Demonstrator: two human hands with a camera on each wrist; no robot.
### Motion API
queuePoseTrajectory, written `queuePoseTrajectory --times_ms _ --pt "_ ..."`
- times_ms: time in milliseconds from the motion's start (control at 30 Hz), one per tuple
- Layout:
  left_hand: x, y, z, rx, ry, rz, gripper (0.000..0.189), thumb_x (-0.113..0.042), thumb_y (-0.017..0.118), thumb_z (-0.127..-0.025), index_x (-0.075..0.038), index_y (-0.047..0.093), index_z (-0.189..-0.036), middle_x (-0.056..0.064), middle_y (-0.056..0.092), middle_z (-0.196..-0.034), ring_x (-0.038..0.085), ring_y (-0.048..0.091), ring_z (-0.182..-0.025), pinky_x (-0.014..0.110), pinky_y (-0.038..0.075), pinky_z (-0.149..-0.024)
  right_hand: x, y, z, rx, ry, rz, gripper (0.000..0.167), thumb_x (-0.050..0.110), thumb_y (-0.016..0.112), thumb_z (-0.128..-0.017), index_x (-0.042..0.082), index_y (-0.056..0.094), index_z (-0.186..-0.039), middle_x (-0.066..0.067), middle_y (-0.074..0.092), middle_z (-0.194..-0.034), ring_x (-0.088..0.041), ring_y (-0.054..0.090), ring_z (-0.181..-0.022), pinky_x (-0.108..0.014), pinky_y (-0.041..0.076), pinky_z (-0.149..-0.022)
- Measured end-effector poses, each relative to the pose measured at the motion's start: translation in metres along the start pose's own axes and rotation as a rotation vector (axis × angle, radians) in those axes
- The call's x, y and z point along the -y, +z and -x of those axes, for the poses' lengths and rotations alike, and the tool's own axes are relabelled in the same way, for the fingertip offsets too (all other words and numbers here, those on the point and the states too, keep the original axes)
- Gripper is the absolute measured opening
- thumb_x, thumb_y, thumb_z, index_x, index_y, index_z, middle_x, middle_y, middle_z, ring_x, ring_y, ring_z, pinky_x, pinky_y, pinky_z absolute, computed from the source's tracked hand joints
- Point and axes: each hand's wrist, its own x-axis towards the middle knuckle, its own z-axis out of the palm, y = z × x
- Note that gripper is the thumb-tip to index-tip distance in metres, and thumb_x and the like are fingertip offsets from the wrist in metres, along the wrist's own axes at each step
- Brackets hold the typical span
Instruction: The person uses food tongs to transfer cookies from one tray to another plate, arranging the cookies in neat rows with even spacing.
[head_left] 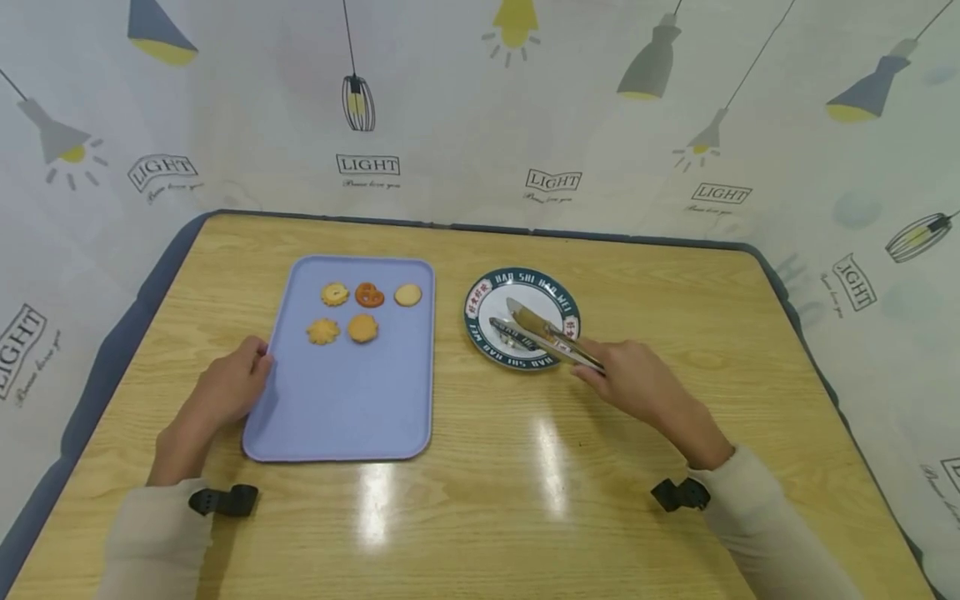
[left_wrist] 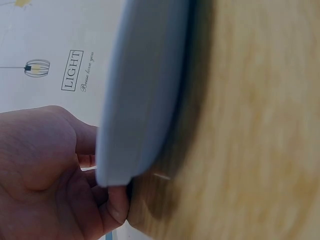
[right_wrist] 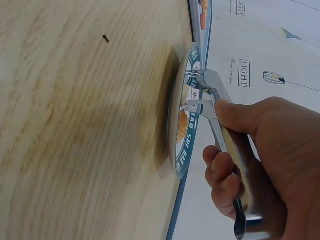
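Note:
My left hand [head_left: 228, 385] grips the left edge of a lavender tray [head_left: 352, 400], thumb by the rim. On the tray's upper half sit a pretzel-shaped biscuit [head_left: 370, 294], a pale round biscuit [head_left: 408, 295], a scalloped biscuit [head_left: 335, 294], a flower-shaped biscuit [head_left: 323, 332] and a browner round biscuit [head_left: 363, 328]. Metal tongs [head_left: 566, 350] are held in my right hand [head_left: 637, 379], their spread tips over a green-rimmed plate [head_left: 480, 304]. In the right wrist view, an orange-yellow biscuit [right_wrist: 182, 126] shows on the plate below the tips.
Both the tray and the plate rest on a wood-grain table [head_left: 495, 517], the plate to the tray's right. Dark edging [head_left: 600, 238] runs along the table's back and sides. Behind it stands a pale wall [head_left: 450, 108] printed with lamps.

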Motion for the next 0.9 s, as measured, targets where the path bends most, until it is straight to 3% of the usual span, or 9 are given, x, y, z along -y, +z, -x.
queuePoseTrajectory --times_ms 300,667,900 --pt "-0.001 0.000 0.000 -0.001 -0.005 -0.005 0.038 -0.021 0.032 -0.107 0.009 0.040 -0.128 0.016 0.054 -0.085 0.026 0.052 -0.073 0.033 0.040 -0.059 0.000 0.004 0.001 -0.024 0.008 -0.032 0.047 0.030 0.063 -0.098 0.009 0.056 -0.140 0.004 0.050 -0.062 -0.007 0.036 -0.048 -0.025 0.032 -0.048" --pt "0.000 0.000 0.000 0.000 -0.002 0.001 0.039 -0.022 0.031 -0.107 0.010 0.040 -0.129 0.014 0.053 -0.083 0.025 0.051 -0.072 0.032 0.039 -0.057 0.004 -0.003 -0.006 -0.086 -0.041 -0.055 0.045 0.029 0.063 -0.098 0.007 0.059 -0.136 0.006 0.046 -0.060 -0.007 0.038 -0.051 -0.025 0.034 -0.052" --pt "0.000 0.002 0.000 -0.014 0.002 0.000 0.038 -0.021 0.032 -0.107 0.009 0.041 -0.128 0.015 0.054 -0.084 0.025 0.052 -0.072 0.032 0.040 -0.058 0.024 -0.008 -0.023 -0.118 -0.116 -0.076 0.023 0.026 0.065 -0.097 0.008 0.064 -0.110 0.004 0.048 -0.063 -0.008 0.041 -0.054 -0.026 0.037 -0.054"
